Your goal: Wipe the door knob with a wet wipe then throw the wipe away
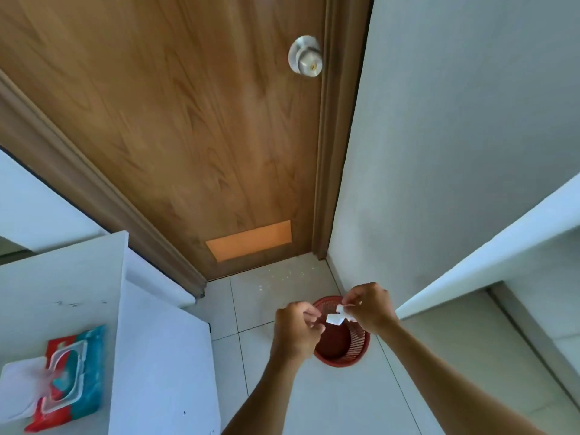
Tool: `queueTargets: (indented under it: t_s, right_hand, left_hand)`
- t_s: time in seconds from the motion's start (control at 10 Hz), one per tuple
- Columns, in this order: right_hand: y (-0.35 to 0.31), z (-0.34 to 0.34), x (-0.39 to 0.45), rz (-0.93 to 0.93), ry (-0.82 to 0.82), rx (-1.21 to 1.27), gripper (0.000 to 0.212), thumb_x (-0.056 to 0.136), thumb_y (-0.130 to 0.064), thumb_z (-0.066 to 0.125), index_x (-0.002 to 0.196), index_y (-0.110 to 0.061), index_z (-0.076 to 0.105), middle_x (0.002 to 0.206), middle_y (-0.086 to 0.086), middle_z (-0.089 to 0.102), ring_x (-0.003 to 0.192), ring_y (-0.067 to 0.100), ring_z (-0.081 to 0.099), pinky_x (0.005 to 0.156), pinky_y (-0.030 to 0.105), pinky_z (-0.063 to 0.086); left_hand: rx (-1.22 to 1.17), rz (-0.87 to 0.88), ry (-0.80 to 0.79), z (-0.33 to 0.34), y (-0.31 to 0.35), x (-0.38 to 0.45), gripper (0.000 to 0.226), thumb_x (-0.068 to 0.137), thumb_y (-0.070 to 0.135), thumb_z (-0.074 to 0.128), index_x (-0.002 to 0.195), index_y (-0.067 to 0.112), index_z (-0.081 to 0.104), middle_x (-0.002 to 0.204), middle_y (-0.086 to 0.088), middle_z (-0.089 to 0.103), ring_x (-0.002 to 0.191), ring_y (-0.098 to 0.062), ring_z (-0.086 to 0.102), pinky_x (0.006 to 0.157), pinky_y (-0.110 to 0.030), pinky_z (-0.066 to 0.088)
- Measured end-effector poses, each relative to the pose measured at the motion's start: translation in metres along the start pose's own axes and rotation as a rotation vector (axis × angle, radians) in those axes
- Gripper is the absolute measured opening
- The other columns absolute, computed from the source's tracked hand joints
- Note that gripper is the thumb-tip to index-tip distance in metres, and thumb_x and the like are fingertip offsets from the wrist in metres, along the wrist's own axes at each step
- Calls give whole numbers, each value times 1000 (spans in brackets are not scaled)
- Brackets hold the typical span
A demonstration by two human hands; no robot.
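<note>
A round silver door knob sits high on the right side of the wooden door. Low in the view, my right hand pinches a small crumpled white wet wipe above a red plastic waste basket on the floor. My left hand is just left of the wipe, fingers curled, its fingertips close to the wipe's left edge; whether they touch it is unclear. Both hands hover over the basket's rim.
A red and teal wet wipe pack with its lid flipped open lies on a white cabinet top at the left. White walls stand to the right, with a white ledge. The floor is pale tile.
</note>
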State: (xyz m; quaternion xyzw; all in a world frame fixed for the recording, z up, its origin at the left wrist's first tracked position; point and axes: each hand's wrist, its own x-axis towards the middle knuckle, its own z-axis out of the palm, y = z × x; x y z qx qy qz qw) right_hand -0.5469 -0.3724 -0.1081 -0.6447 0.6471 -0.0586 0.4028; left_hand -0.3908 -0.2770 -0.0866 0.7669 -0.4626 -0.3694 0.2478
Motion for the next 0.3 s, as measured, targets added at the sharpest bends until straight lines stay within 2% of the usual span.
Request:
queueTargets:
  t_s: [0.1, 0.2, 0.3]
  right_hand:
    - [44, 29, 17, 30, -68, -124, 27, 79, -17, 72, 104, -25, 78, 108, -4, 75, 107, 21, 64, 81, 26, 48]
    - [61, 46, 19, 71, -93, -209, 53, 79, -50, 62, 128, -29, 64, 121, 1, 71, 113, 26, 61, 88, 35, 51]
    - [60, 55, 21, -48, -90, -416, 79, 74, -75, 39, 140, -33, 47, 136, -3, 59, 127, 25, 48, 100, 51, 45]
  left_hand:
    - [56, -38, -47, 15, -36, 2, 26, 80, 29, 76, 103, 19, 74, 104, 2, 77, 92, -8, 70, 83, -26, 59]
    - [245, -63, -124, 11, -53, -2, 52, 85, 48, 65, 132, 26, 60, 131, 6, 66, 119, -16, 62, 98, -32, 51]
    - [379, -66, -113, -6, -57, 0, 66, 88, 57, 57, 145, 26, 46, 147, 2, 53, 132, -21, 53, 107, -39, 45]
